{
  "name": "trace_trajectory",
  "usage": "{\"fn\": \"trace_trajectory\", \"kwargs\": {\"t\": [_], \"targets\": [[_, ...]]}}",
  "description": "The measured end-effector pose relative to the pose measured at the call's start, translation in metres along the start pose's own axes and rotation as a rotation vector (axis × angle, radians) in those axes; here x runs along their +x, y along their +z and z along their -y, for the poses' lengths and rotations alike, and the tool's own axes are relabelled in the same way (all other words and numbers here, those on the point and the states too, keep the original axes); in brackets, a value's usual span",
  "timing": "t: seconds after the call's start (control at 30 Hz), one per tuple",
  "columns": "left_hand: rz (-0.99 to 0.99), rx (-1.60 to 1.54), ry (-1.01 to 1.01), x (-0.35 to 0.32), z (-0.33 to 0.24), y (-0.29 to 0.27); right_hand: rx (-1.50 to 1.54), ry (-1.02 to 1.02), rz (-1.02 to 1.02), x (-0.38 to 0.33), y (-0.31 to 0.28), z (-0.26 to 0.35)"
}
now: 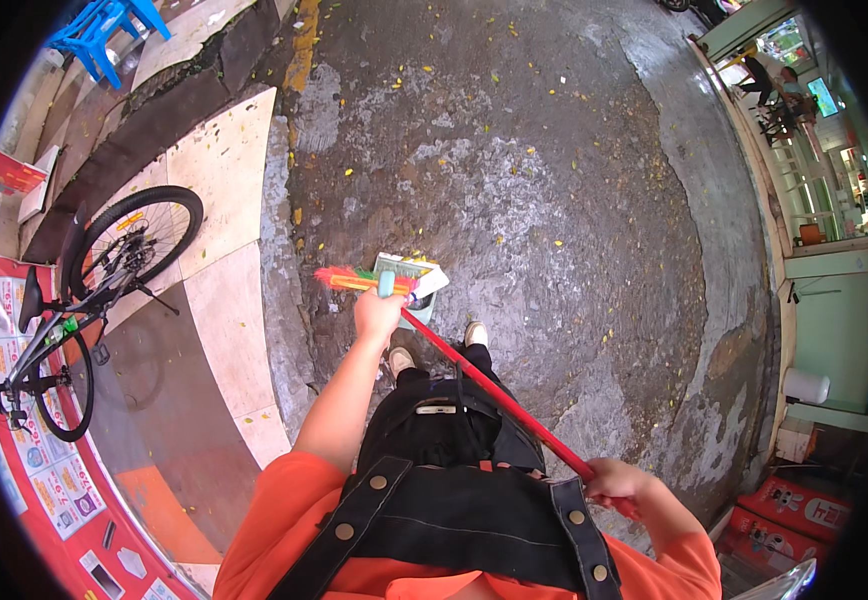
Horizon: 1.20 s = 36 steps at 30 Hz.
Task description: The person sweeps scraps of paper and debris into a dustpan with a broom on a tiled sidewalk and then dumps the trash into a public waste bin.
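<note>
The left hand (378,314) is found a little toward nine o'clock from the centre, and its fingers are closed around the pale handle (386,284) of a dustpan (424,313). The right hand (617,481), between four and five o'clock, grips the red stick of a broom (499,395). This stick runs slanting from the right hand up toward ten o'clock, just beside the left hand; whether the left fingers also touch it, I cannot tell. The colourful bristles (346,278) lie at ten o'clock from the centre, near the dustpan. Two light shoes (401,361) stand below it, toward six o'clock. At nine o'clock a bicycle (119,275) is standing, and at ten o'clock a blue stool (102,45).
</note>
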State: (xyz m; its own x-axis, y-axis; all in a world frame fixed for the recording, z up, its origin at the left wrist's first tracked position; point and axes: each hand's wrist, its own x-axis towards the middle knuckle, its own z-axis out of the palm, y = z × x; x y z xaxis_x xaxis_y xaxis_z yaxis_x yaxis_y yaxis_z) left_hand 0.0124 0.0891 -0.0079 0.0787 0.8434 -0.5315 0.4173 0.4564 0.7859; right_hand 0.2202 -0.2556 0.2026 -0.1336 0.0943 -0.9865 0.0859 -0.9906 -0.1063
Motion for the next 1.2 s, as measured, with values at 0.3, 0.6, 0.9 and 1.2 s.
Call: {"fn": "trace_trajectory", "kwargs": {"t": [0.3,0.6,0.9,1.2], "targets": [[0.003,0.025,-0.025,-0.022,-0.001,-0.021,-0.106,-0.083,-0.415,-0.01,-0.001,0.032],[0.11,0.51,0.046,-0.042,0.014,-0.042,-0.266,-0.056,-0.574,0.148,-0.039,0.016],[0.02,0.441,0.139,-0.012,0.029,-0.041,-0.28,-0.057,-0.194,0.055,0.047,-0.001],[-0.045,0.447,0.248,-0.027,0.042,-0.071,-0.327,-0.064,-0.359,-0.056,-0.003,-0.01]]}}
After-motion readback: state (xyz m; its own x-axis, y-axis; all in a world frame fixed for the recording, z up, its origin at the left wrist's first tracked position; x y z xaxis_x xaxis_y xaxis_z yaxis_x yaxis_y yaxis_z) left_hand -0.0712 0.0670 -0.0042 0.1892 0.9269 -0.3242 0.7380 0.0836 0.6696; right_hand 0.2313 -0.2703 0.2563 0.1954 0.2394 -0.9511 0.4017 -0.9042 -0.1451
